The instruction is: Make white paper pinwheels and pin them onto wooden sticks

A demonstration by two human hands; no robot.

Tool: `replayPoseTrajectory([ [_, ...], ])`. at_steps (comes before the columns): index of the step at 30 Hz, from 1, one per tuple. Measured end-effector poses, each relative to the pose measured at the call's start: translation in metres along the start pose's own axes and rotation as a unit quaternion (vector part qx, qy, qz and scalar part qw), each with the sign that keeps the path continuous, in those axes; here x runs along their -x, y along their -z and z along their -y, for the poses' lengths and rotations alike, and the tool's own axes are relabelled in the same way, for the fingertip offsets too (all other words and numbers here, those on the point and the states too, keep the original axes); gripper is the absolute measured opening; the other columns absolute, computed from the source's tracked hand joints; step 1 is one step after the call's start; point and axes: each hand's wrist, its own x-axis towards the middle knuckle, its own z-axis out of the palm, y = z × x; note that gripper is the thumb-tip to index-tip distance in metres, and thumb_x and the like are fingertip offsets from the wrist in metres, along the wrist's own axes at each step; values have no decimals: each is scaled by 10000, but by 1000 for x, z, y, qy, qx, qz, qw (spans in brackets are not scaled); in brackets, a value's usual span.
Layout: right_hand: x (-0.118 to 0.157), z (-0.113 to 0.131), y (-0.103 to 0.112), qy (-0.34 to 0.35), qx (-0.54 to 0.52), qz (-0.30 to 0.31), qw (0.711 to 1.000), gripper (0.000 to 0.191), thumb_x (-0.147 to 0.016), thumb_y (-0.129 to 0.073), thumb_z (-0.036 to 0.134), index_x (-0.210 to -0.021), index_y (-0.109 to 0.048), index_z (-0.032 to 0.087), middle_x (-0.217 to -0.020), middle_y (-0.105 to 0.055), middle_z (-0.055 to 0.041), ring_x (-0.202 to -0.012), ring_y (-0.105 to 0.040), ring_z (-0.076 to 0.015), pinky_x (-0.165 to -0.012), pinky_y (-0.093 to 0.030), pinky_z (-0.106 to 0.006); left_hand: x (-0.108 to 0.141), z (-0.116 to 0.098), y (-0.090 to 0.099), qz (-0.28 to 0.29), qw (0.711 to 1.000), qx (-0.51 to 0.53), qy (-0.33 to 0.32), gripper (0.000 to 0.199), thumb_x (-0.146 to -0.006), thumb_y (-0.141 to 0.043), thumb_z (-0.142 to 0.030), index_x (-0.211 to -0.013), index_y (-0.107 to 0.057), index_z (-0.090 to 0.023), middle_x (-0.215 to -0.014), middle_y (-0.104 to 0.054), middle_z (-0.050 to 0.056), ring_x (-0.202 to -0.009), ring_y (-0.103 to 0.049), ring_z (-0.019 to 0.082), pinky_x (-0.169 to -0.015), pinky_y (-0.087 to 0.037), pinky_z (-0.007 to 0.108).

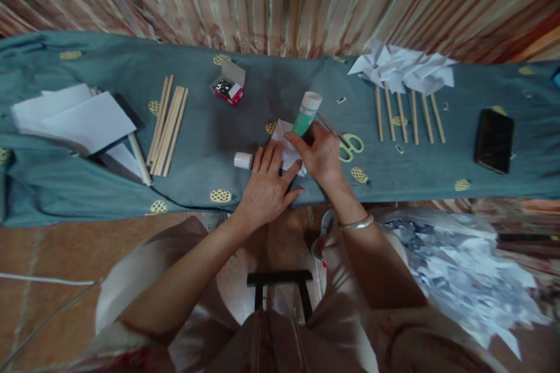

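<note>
My right hand [321, 151] is closed around a green and white glue stick [305, 113], tilted with its lower end over a small folded piece of white paper [284, 130]. Flat on the same paper lies my left hand [270, 183], its fingers stretched out, holding the sheet against the cloth. Just left of those fingertips is a white glue cap [243, 160]. Scissors with pale green handles [351, 147] lie right beside my right hand, their blades partly behind it. The glue stick's lower tip is hidden by my fingers.
Wooden sticks [168, 128] and white paper sheets [74, 116] lie left. An open small box [228, 83] of shiny metal pieces stands at the back. Paper pinwheels [405, 70] on sticks and a phone [494, 141] lie right. A bag of paper pieces [464, 268] stands below the table's edge.
</note>
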Motion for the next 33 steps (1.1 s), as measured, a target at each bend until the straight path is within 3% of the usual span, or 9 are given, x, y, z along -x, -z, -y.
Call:
replayPoseTrajectory([
  [7, -1, 7, -1, 1, 16, 8, 1000, 451, -820, -587, 671, -743, -531, 230, -646, -583, -16, -616, -554, -192, -612, -407, -331, 0, 1, -1, -1, 1000, -5, -4, 598, -908, -570, -516, -1413, -466, -213, -1599, -269, 190, -1490, -188, 417, -1164, -187, 668],
  [17, 5, 10, 2, 13, 33, 33, 999, 348, -835, -621, 563, -787, -580, 221, -666, -608, -14, -626, -555, -182, -629, -399, -317, 0, 0, -1, -3, 1000, 1, -3, 574, -917, -559, -504, -1393, -478, -193, -1587, -284, 203, -1488, -192, 418, -1165, -188, 670],
  [33, 4, 1, 10, -10, 29, 25, 999, 379, -821, -633, 592, -772, -579, 220, -627, -568, -11, -657, -578, -205, -642, -440, -338, 0, 1, -1, -2, 1000, 2, -2, 566, -933, -521, -523, -1411, -473, -225, -1611, -248, 178, -1497, -169, 409, -1158, -177, 689],
])
